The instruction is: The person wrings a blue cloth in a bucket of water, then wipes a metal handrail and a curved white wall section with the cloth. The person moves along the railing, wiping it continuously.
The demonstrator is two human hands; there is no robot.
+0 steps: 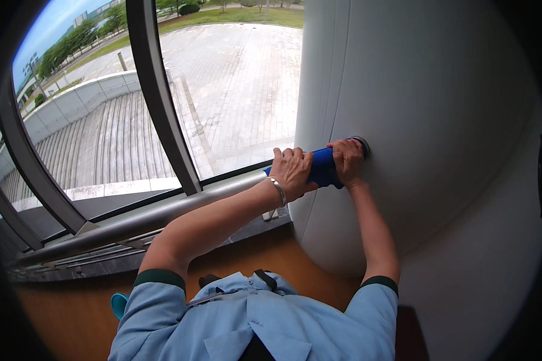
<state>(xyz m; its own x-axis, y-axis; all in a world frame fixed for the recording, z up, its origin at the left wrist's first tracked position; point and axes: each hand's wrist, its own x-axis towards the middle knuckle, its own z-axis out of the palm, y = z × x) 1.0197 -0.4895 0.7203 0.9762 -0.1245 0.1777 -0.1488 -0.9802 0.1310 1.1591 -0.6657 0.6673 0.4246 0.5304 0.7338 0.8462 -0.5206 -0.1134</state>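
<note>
A blue cloth (324,166) is wrapped around the end of a round metal handrail (162,209), close to the white wall or column. My left hand (291,171), a silvery bracelet at its wrist, grips the cloth over the rail with bent fingers. Nearer the wall, my right hand (347,160) is closed on the other end of the same cloth. Just past those fingers, a round metal collar (361,146) shows where the rail meets the white surface. The palms and the rail under the cloth are hidden.
Tall windows with dark frames (156,90) rise behind the rail, with paving and trees outside. The smooth white column (415,120) curves along the right. Thinner bars (111,246) run below the rail, above an orange-brown floor (247,256). A turquoise object (119,305) shows beside my left sleeve.
</note>
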